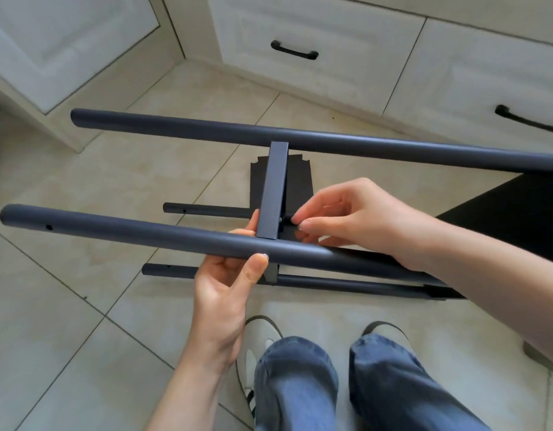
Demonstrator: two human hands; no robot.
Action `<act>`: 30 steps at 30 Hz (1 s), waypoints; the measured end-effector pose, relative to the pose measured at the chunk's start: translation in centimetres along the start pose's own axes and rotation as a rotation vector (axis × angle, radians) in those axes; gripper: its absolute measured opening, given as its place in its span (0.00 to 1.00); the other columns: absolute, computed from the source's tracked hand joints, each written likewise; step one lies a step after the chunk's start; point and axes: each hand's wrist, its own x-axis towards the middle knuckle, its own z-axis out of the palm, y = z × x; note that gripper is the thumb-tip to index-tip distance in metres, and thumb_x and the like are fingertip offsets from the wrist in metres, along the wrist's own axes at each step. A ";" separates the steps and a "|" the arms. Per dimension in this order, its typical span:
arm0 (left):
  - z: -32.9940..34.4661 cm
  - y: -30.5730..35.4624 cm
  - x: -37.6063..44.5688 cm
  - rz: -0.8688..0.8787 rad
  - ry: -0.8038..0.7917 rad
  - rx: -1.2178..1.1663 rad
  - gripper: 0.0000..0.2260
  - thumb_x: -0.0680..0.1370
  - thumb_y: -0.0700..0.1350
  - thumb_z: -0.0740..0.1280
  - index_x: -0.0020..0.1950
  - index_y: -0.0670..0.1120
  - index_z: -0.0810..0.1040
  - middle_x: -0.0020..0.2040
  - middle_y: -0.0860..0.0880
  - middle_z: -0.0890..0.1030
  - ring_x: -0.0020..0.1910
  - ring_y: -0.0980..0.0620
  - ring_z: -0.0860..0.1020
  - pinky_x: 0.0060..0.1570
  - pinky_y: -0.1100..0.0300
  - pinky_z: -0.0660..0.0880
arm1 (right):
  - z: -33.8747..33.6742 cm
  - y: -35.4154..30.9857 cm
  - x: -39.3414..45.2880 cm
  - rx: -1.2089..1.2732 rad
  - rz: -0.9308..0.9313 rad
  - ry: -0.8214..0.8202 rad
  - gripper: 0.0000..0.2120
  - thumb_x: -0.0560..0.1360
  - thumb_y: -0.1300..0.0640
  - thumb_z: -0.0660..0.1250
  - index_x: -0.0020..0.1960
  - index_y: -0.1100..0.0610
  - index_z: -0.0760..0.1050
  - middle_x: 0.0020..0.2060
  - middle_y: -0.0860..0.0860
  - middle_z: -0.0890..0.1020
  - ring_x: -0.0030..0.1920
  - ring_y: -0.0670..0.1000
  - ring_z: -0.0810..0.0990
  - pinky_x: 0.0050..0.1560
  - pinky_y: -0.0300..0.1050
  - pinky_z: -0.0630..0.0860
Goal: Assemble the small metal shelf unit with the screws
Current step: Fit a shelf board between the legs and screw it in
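Two dark tubes (300, 141) are bridged at frame centre by a flat crossbar (273, 191), the nearer tube (144, 236) being gripped by the left hand (225, 284) while a screw (281, 219) is seemingly pinched by the right hand (340, 213), so seating and tightening are judged next.

One head-worn camera looks steeply down and forward from close above the person's hands (there is no second view to share anything with). Near edge: the knees (340, 384) and shoes. Middle: the frame (182, 241). Far edge: the drawers (315, 48), across the floor (67, 306).
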 end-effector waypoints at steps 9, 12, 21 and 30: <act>-0.2 -0.2 -0.2 0.027 0.000 -0.002 0.18 0.66 0.58 0.81 0.52 0.54 0.84 0.52 0.50 0.85 0.54 0.51 0.82 0.60 0.56 0.76 | -0.4 1.0 1.6 0.129 0.093 -0.201 0.06 0.76 0.61 0.71 0.48 0.54 0.86 0.38 0.53 0.85 0.39 0.46 0.84 0.40 0.34 0.78; -0.1 -0.2 -0.2 0.035 0.009 0.005 0.18 0.66 0.58 0.80 0.52 0.53 0.84 0.52 0.50 0.84 0.54 0.49 0.82 0.62 0.52 0.76 | 0.0 1.1 2.7 0.098 0.089 -0.292 0.06 0.77 0.62 0.69 0.47 0.56 0.85 0.37 0.53 0.83 0.39 0.47 0.82 0.42 0.36 0.79; 0.0 -0.1 0.0 0.027 0.019 0.028 0.19 0.66 0.58 0.81 0.52 0.53 0.84 0.50 0.49 0.84 0.52 0.48 0.82 0.63 0.49 0.76 | -0.3 1.7 5.8 0.232 0.080 -0.504 0.04 0.77 0.65 0.69 0.47 0.58 0.81 0.43 0.56 0.83 0.38 0.48 0.79 0.45 0.39 0.80; -0.7 -0.3 -0.6 -0.007 0.039 0.024 0.22 0.64 0.59 0.82 0.52 0.50 0.82 0.47 0.49 0.84 0.51 0.46 0.82 0.63 0.48 0.76 | 0.8 2.6 5.9 0.350 0.118 -0.641 0.11 0.76 0.62 0.68 0.58 0.64 0.77 0.54 0.63 0.79 0.51 0.56 0.78 0.58 0.48 0.79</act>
